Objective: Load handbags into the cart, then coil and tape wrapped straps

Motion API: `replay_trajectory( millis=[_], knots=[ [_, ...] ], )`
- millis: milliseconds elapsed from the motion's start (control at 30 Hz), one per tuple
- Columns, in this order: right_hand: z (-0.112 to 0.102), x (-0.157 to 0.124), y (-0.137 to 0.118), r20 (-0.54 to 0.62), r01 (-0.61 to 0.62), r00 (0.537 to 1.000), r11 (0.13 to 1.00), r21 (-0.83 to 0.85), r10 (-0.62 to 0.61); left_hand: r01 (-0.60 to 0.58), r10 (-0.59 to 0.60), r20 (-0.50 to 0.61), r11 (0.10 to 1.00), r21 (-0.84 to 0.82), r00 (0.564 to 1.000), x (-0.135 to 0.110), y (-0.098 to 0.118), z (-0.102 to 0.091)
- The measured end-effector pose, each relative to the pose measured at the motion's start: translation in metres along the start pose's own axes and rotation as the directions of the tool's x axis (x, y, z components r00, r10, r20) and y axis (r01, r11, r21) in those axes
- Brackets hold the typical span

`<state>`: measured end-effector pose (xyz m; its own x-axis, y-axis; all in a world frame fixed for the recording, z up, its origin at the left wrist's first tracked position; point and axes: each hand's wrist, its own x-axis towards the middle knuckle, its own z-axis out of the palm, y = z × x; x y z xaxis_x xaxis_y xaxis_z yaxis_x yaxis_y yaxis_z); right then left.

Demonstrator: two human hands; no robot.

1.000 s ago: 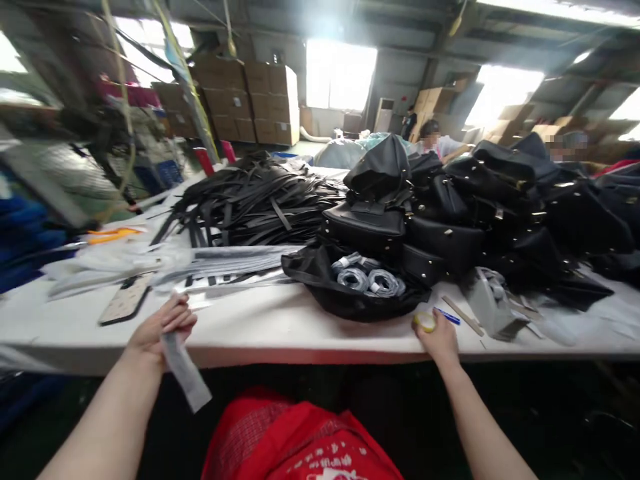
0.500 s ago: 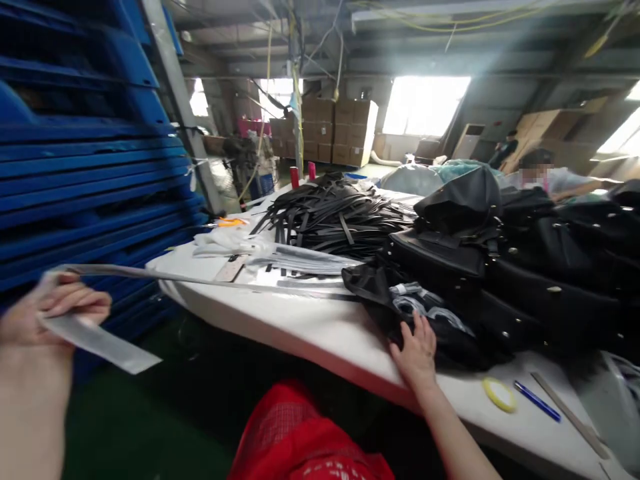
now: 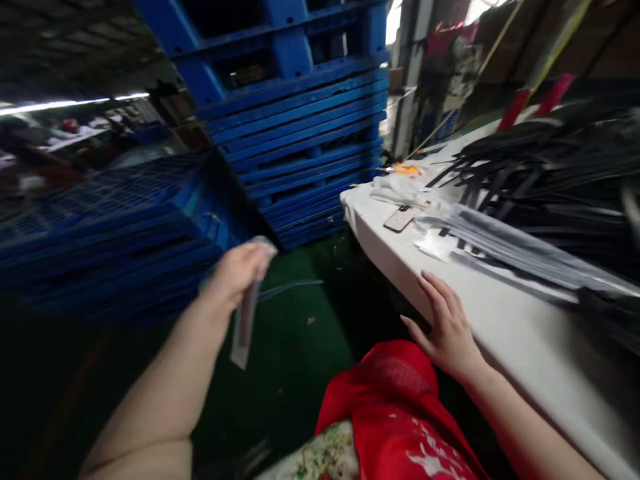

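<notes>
My left hand (image 3: 237,273) is closed round a long translucent plastic strip (image 3: 243,333), out over the green floor and smeared by motion. The strip's flat end hangs below my fist. My right hand (image 3: 445,327), fingers apart and holding nothing, is at the near edge of the white-covered table (image 3: 480,280). On that table a bundle of similar translucent strips (image 3: 520,243) lies beside a phone (image 3: 400,219). Black straps (image 3: 545,173) are heaped behind the bundle.
Blue pallets (image 3: 310,133) stand stacked ahead, with another blue stack (image 3: 165,220) to the left. A thin pale strand (image 3: 290,287) shows low over the floor (image 3: 300,347). An orange-handled tool (image 3: 406,169) lies at the table's far corner.
The view has swung left. My right hand has come off the black bag to the table edge. My left hand still grips the strip, which no longer stretches across to the table.
</notes>
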<state>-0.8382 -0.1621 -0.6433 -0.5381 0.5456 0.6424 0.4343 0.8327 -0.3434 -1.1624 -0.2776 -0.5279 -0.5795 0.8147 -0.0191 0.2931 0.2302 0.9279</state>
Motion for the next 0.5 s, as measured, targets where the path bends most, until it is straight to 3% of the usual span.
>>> replay_trajectory(
  millis=[67, 167, 267, 367, 433, 500],
  knots=[
    [0.024, 0.023, -0.014, 0.137, 0.099, 0.983, 0.979, 0.176, -0.124, 0.099, -0.098, 0.203, 0.995, 0.007, 0.974, -0.01, -0.027, 0.03],
    [0.05, 0.043, -0.027, 0.264, 0.18, 0.925, 0.925, 0.334, -0.275, 0.177, -0.1, 0.538, 0.98, -0.092, 0.837, -0.018, -0.055, 0.091],
    [0.069, 0.047, -0.023, 0.409, 0.135, 0.852, 0.891, 0.434, -0.328, 0.208, -0.074, 0.644, 0.969, -0.135, 0.762, -0.018, -0.062, 0.13],
    [0.078, 0.041, -0.006, 0.548, 0.01, 0.809, 0.937, 0.35, -0.213, 0.357, -0.16, 0.745, 0.927, -0.111, 0.648, -0.009, -0.064, 0.135],
    [0.078, 0.036, 0.009, 0.589, 0.003, 0.798, 0.978, 0.207, -0.127, 0.476, -0.18, 0.829, 0.872, -0.115, 0.53, -0.003, -0.07, 0.127],
    [0.075, 0.031, 0.024, 0.598, 0.027, 0.799, 0.997, 0.074, -0.066, 0.551, -0.218, 0.898, 0.834, -0.032, 0.383, 0.001, -0.081, 0.12]
  ],
)
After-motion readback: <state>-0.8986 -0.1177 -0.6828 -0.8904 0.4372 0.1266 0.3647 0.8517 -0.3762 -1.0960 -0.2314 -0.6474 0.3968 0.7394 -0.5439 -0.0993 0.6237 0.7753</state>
